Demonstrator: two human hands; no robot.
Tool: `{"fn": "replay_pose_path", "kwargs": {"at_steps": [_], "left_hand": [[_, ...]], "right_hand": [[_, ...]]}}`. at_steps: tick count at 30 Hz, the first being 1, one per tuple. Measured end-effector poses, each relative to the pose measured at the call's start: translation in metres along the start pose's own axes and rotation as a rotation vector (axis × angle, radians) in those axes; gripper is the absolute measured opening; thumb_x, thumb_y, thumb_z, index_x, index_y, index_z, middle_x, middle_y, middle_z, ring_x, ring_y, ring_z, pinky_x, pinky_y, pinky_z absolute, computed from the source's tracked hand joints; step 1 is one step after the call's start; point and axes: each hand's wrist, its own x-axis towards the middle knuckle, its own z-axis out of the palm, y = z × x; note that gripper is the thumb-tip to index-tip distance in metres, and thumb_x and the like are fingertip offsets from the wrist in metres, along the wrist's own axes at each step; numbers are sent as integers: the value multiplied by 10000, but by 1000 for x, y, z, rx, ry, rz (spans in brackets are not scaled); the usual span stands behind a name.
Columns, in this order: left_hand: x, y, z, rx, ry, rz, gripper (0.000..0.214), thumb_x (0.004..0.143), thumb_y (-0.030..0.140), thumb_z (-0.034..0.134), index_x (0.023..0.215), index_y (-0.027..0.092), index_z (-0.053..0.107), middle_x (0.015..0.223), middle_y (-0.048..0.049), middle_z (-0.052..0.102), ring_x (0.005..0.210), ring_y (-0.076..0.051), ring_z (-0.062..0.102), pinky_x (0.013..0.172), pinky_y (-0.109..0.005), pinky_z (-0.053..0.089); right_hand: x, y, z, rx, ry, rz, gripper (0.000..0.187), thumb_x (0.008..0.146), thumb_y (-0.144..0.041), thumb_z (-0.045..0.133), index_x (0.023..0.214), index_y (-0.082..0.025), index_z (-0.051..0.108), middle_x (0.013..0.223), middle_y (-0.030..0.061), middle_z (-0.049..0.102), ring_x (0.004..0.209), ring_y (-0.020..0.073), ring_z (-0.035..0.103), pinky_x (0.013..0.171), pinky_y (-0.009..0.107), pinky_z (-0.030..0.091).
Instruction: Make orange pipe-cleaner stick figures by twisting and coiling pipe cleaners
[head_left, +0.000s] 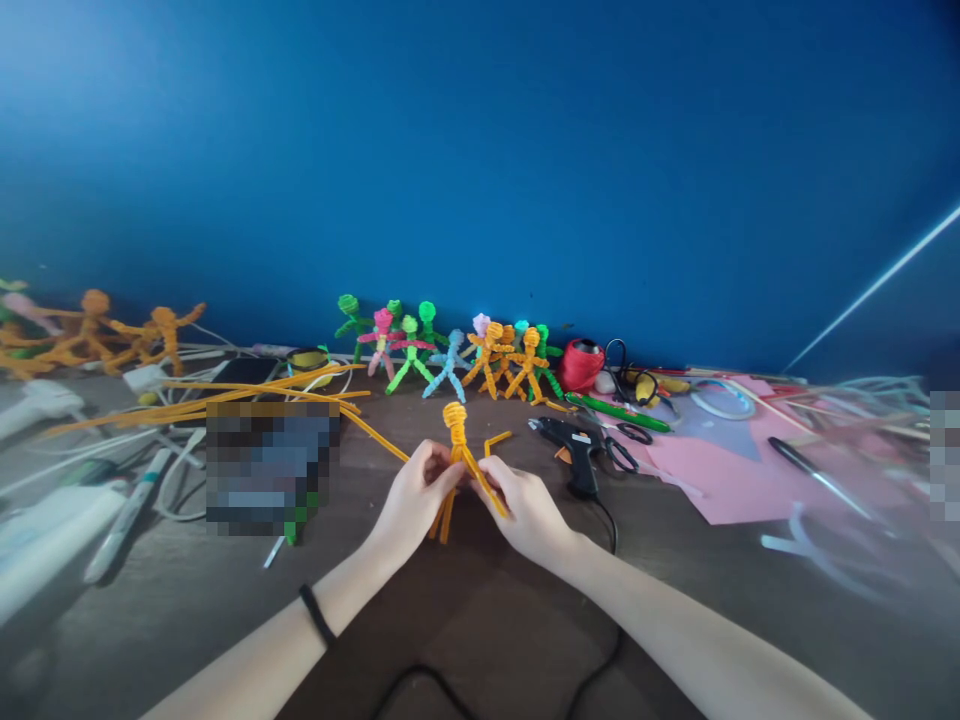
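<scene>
While the left hand and right hand pinch one orange figure over the table, fingers closed around it, one glue gun lies just right, its cord passing beneath the right forearm. Beyond stand one red spool and other figures, too crowded to count.

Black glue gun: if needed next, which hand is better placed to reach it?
Probably the right hand: the black glue gun lies closer to it than to the left hand, though both hold the orange figure.
</scene>
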Motion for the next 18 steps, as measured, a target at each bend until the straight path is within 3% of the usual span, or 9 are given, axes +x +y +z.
{"fn": "replay_pose_path", "kwargs": {"at_steps": [3, 7, 14, 18], "left_hand": [[1, 0, 3, -329, -35, -81, 187, 723, 327, 572, 810, 165, 541, 757, 2, 611, 739, -145, 571, 746, -285, 438], [-1, 1, 4, -468, -66, -165, 178, 729, 311, 583, 778, 142, 614, 784, -29, 651, 784, -152, 581, 801, -271, 424], [8, -9, -6, -790, 16, -339, 115, 736, 251, 577, 655, 171, 557, 770, -15, 645, 738, -115, 594, 726, -225, 470], [12, -13, -8, -891, -58, -352, 95, 754, 236, 543, 684, 173, 530, 721, -9, 622, 707, -115, 596, 722, -246, 480]], "right_hand": [[0, 0, -1, 54, -9, -39, 125, 861, -221, 384, 899, -183, 496, 722, 24, 619, 640, 136, 585, 577, 214, 399], [1, 0, 0, 81, -50, -59, 172, 872, -232, 370, 981, -181, 494, 856, 56, 639, 733, 147, 605, 622, 224, 424], [0, -1, 2, -7, -29, -55, 151, 809, -222, 458, 910, -187, 565, 763, 43, 610, 700, 154, 573, 628, 240, 421], [-1, -2, -2, 48, -14, -41, 256, 753, -115, 426, 963, -179, 558, 837, 55, 615, 737, 155, 564, 674, 255, 431]]}}
